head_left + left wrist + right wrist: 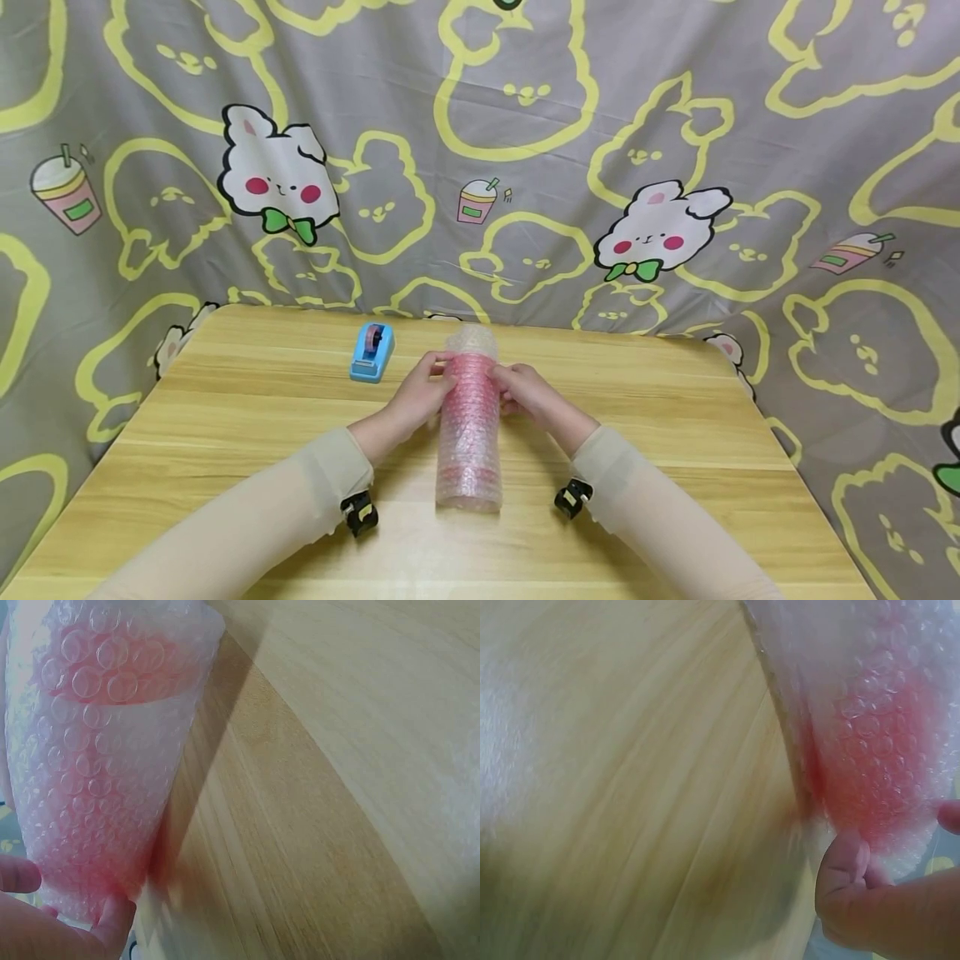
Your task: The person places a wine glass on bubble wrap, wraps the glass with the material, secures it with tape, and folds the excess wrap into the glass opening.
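A tube-shaped bundle of bubble wrap point(471, 433) lies lengthwise on the table, with something red and white inside whose kind I cannot tell. Its far end is clear wrap, and the pink shows strongest just below that. My left hand point(417, 390) grips the bundle's left side near the far end, thumb on the wrap. From the other side my right hand point(534, 393) holds it at about the same height, some fingers hidden beneath. The left wrist view shows round bubbles over a red band on the bundle point(112, 735); the right wrist view shows my right thumb point(844, 866) against the wrap.
A blue tape dispenser point(372, 353) with a tape roll stands at the back, left of the bundle. The wood-grain table point(247, 400) reaches to a grey patterned curtain point(525, 192) behind and at both sides. Each sleeve cuff carries a small black camera.
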`<state>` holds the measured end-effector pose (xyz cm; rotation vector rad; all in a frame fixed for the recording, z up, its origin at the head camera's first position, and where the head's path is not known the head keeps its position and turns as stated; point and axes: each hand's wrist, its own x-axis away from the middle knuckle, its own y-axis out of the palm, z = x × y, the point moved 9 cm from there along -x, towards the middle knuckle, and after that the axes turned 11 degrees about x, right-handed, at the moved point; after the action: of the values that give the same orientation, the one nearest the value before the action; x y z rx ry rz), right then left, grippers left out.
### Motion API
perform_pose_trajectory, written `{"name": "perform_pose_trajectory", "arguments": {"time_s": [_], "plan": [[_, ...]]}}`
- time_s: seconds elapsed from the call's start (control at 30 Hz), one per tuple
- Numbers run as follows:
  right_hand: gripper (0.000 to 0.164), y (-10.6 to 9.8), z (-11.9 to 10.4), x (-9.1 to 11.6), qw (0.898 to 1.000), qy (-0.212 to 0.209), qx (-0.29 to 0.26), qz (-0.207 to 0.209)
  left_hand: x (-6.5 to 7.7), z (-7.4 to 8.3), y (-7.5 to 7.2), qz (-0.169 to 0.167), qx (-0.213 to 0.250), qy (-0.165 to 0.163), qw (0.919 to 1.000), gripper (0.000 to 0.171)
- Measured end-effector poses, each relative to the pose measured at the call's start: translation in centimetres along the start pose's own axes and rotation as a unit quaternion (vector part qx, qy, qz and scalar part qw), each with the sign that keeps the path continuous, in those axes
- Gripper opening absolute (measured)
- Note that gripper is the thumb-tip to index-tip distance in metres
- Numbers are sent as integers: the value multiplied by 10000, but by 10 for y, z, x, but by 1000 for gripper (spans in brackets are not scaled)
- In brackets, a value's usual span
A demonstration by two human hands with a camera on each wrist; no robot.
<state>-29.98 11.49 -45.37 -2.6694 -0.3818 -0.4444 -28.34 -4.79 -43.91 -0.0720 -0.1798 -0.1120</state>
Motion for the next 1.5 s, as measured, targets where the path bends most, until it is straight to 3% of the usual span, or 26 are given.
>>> {"name": "perform_pose_trajectory", "arguments": {"time_s": [0.23,0.53,0.9,1.2,1.5], "plan": [[22,-3,0,0,10000,14,42,31,0,0,1,-51,-111,-7,9999,45],[19,-5,2,1,9999,76,120,37,2,0,1,-36,168,13,9999,60],[16,-7,-1,3,9999,119,77,42,2,-3,3,-127,127,-70,9998,52],[24,-9,-1,3,9999,120,110,-44,1,-5,6,-397,425,-150,9982,49],[18,-9,1,2,10000,86,-7,-31,1,-7,5,-458,522,-332,9970,49]]}}
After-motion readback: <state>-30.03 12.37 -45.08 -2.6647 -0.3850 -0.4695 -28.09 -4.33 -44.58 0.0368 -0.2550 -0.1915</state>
